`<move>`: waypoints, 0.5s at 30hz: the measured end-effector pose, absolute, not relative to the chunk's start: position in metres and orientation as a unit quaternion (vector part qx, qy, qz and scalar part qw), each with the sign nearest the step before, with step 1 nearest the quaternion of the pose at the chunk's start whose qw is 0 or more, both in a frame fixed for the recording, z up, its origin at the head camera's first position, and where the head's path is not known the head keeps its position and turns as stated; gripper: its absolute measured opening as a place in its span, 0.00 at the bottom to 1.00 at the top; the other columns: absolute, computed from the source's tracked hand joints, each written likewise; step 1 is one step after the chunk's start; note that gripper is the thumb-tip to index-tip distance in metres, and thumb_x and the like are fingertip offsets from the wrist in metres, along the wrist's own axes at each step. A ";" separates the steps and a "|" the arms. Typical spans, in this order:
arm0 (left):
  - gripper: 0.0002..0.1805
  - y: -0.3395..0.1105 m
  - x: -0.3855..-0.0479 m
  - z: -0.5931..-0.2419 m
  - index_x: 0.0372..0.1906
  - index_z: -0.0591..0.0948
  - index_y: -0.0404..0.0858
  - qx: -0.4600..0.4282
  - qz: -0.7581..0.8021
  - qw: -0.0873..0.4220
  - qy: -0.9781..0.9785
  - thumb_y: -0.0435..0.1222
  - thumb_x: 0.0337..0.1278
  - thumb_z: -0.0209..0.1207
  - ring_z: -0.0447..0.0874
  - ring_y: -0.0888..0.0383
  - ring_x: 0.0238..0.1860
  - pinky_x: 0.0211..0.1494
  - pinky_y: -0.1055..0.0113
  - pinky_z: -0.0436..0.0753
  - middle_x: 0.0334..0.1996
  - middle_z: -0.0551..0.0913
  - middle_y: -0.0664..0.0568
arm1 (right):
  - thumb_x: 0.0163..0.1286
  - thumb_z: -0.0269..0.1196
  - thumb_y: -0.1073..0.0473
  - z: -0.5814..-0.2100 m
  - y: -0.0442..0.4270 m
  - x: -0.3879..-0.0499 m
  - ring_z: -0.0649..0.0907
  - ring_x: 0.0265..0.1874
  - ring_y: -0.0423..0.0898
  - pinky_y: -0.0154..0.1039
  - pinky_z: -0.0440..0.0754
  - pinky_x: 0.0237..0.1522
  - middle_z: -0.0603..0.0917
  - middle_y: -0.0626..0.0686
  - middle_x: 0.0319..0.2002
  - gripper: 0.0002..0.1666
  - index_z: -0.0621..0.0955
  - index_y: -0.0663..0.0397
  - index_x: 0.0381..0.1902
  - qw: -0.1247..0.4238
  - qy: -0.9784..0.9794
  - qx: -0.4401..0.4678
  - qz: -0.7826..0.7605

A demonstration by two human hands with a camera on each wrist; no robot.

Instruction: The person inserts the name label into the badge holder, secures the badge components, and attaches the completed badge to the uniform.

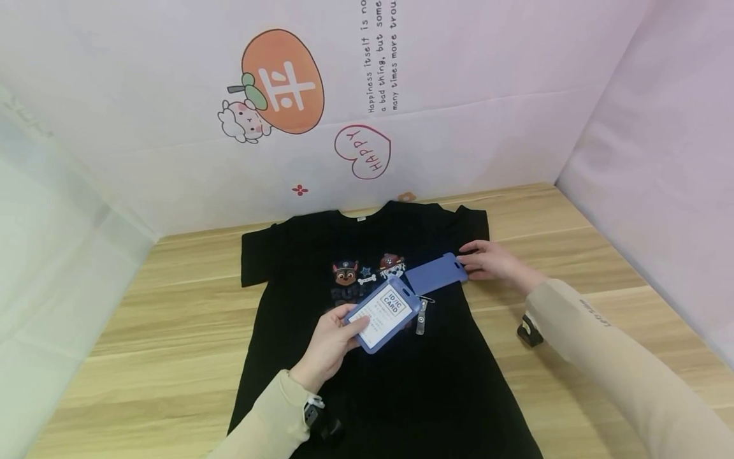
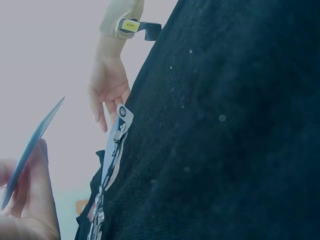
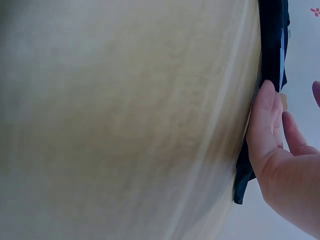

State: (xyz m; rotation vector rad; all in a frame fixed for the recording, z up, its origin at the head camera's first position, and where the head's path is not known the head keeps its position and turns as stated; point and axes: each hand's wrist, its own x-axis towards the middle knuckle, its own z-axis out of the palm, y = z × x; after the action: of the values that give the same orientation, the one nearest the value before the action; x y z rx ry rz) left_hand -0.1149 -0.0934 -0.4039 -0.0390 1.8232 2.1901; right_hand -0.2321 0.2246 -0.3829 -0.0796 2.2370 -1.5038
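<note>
In the head view my left hand (image 1: 328, 344) pinches a blue ID card holder (image 1: 395, 326) near its lower left edge, thumb on the white card inside. The left wrist view shows this holder (image 2: 32, 150) edge-on, raised off the shirt. A second blue piece (image 1: 437, 274), flat with a slot at one end, lies on a black T-shirt (image 1: 401, 395). My right hand (image 1: 490, 261) is at its slotted end, fingers extended and thumb apart; whether they touch it is hard to tell. A clear strap clip with a metal snap (image 1: 421, 319) lies beside the holder.
The T-shirt is spread on a wood-grain table (image 1: 166, 344), cartoon dogs printed on its chest. A white printed cloth (image 1: 459, 95) stands behind the table, with pale sheets on both sides. Small black devices sit at both wrists.
</note>
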 end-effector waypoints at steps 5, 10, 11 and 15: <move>0.16 -0.093 -0.114 -0.403 0.52 0.72 0.23 -0.012 0.758 0.145 0.636 0.28 0.62 0.54 0.84 0.60 0.39 0.42 0.66 0.84 0.46 0.84 0.41 | 0.74 0.51 0.57 -0.385 0.224 -0.236 0.68 0.63 0.64 0.46 0.76 0.58 0.63 0.72 0.64 0.32 0.57 0.70 0.67 0.225 0.814 -0.030 -0.535; 0.15 -0.094 -0.114 -0.403 0.52 0.72 0.23 -0.007 0.757 0.146 0.637 0.28 0.63 0.54 0.84 0.60 0.39 0.42 0.66 0.84 0.46 0.84 0.40 | 0.73 0.52 0.58 -0.384 0.224 -0.237 0.70 0.62 0.63 0.46 0.76 0.57 0.65 0.73 0.64 0.32 0.58 0.70 0.67 0.229 0.822 -0.031 -0.520; 0.15 -0.094 -0.114 -0.403 0.52 0.72 0.23 -0.006 0.756 0.147 0.638 0.28 0.63 0.54 0.84 0.60 0.39 0.42 0.66 0.84 0.46 0.84 0.40 | 0.73 0.52 0.59 -0.384 0.223 -0.238 0.71 0.61 0.62 0.46 0.77 0.56 0.66 0.73 0.63 0.31 0.58 0.71 0.66 0.229 0.825 -0.034 -0.515; 0.15 -0.095 -0.114 -0.404 0.52 0.72 0.24 -0.003 0.754 0.148 0.640 0.29 0.63 0.54 0.85 0.60 0.39 0.42 0.66 0.84 0.47 0.83 0.40 | 0.70 0.56 0.61 -0.385 0.221 -0.238 0.78 0.48 0.52 0.40 0.81 0.48 0.73 0.69 0.54 0.32 0.59 0.71 0.65 0.229 0.830 -0.039 -0.507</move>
State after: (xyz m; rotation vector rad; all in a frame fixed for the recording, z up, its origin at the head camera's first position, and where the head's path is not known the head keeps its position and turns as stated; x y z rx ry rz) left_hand -0.1137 -0.0948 -0.4039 -0.0078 1.8399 2.1680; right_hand -0.2384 0.2214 -0.3851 -0.1085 2.2837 -1.3953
